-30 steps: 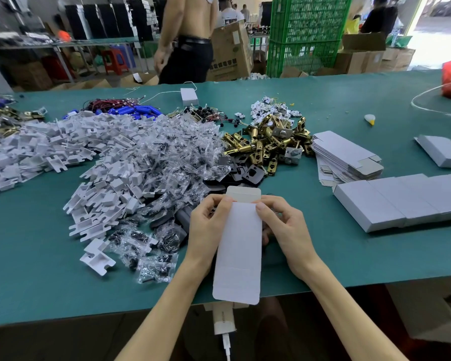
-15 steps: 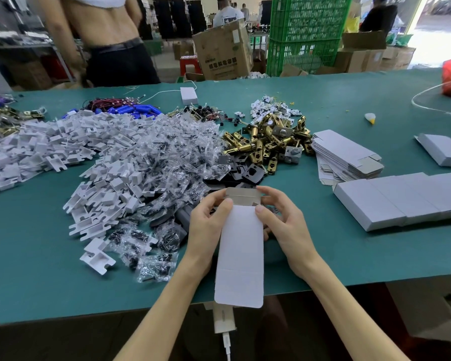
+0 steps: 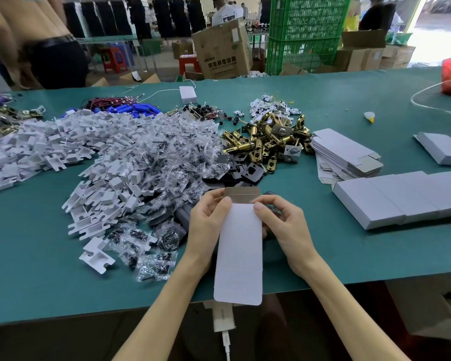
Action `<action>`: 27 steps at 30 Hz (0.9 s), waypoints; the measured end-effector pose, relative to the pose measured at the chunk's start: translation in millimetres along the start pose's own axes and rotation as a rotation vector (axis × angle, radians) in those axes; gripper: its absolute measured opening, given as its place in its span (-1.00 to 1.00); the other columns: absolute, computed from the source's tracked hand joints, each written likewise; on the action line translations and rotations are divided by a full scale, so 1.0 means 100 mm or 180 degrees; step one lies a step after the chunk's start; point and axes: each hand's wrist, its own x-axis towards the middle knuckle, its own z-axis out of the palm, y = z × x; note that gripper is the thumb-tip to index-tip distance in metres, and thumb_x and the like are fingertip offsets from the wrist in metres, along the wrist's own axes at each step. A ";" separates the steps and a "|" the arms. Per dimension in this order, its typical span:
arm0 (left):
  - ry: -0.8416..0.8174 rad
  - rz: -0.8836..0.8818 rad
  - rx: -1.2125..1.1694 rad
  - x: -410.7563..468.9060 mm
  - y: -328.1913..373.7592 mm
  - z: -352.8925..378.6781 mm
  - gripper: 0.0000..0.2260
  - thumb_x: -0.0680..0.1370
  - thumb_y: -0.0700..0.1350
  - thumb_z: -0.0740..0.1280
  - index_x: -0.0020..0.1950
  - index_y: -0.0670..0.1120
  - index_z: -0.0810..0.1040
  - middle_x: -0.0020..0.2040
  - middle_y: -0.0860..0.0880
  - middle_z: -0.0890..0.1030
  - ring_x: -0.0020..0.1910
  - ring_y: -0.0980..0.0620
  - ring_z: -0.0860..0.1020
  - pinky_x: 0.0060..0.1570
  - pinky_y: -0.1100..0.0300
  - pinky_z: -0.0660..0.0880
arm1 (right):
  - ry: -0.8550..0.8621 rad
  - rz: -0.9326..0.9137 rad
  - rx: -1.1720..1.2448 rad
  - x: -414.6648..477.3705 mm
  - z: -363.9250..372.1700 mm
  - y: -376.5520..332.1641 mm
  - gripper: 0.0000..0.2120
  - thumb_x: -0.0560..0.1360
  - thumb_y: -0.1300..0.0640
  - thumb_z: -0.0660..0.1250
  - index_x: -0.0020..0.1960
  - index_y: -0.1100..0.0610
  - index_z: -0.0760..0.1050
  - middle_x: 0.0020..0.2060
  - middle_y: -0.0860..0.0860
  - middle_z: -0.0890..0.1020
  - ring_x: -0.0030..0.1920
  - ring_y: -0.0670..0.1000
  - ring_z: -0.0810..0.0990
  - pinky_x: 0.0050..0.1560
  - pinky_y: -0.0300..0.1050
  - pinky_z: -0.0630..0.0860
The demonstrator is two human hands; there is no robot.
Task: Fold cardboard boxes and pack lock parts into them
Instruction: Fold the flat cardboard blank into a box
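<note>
A long white cardboard box blank [image 3: 238,254] is held over the near edge of the green table [image 3: 362,254]. My left hand [image 3: 206,225] grips its upper left side, thumb on the white face. My right hand [image 3: 281,225] grips the upper right side the same way. The blank's far end flap [image 3: 241,195] is bent up and shows its grey inner side. Brass latch parts [image 3: 268,142] lie heaped behind the box. Small clear bags of screws [image 3: 167,162] and white plastic inserts [image 3: 97,188] are piled to the left.
A stack of flat box blanks [image 3: 346,155] lies at the right, with a row of folded white boxes [image 3: 401,199] in front of it. Black plates [image 3: 245,170] lie just behind my hands. A person [image 3: 44,40] stands at the far left. Cartons and green crates [image 3: 307,32] stand beyond the table.
The far end flap has been folded up from flat, so its grey side now faces me. The person behind the table has walked to the left.
</note>
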 end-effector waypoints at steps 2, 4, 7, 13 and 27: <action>0.0017 -0.0019 -0.0047 0.00 0.00 0.00 -0.88 0.67 -0.18 0.34 0.20 -0.09 0.59 0.01 -0.10 0.74 -0.10 -0.02 0.65 -0.07 0.01 0.58 | 0.0021 -0.0030 -0.0005 0.00 0.00 -0.01 -0.90 0.61 0.12 0.41 0.05 0.15 0.63 -0.13 0.16 0.66 -0.30 0.05 0.56 -0.31 -0.04 0.50; 0.0046 -0.0009 -0.0082 0.00 0.00 0.01 -0.89 0.67 -0.20 0.35 0.18 -0.13 0.60 0.03 -0.18 0.72 -0.08 -0.06 0.63 -0.02 -0.08 0.56 | 0.0045 -0.0040 0.0018 -0.01 0.00 -0.02 -0.90 0.60 0.13 0.41 0.05 0.15 0.64 -0.08 0.11 0.69 -0.26 0.02 0.58 -0.31 -0.13 0.51; 0.0062 0.0044 -0.0044 0.00 0.00 0.01 -0.91 0.67 -0.21 0.35 0.15 -0.16 0.60 0.09 -0.29 0.68 -0.04 -0.12 0.61 0.05 -0.17 0.54 | 0.0054 -0.0027 0.0012 -0.01 0.00 -0.02 -0.91 0.60 0.13 0.41 0.05 0.14 0.65 -0.10 0.09 0.69 -0.25 0.04 0.58 -0.30 -0.11 0.52; -0.0012 0.0080 -0.0059 -0.01 -0.01 0.02 -0.89 0.66 -0.14 0.38 0.12 -0.16 0.60 0.09 -0.27 0.68 -0.03 -0.10 0.62 0.05 -0.14 0.55 | 0.0202 -0.0138 0.0138 0.00 0.00 -0.02 -0.83 0.57 0.16 0.45 0.13 0.12 0.54 -0.05 -0.09 0.67 -0.16 -0.14 0.62 -0.29 -0.22 0.58; -0.0163 0.0120 0.0108 -0.01 -0.01 0.03 -0.85 0.68 -0.08 0.34 0.01 -0.14 0.60 -0.11 -0.12 0.64 -0.13 -0.06 0.55 -0.09 -0.03 0.47 | 0.0102 -0.0061 0.0015 0.00 0.02 -0.04 -0.88 0.59 0.13 0.41 0.10 0.14 0.63 -0.08 -0.01 0.70 -0.16 -0.09 0.61 -0.30 -0.24 0.52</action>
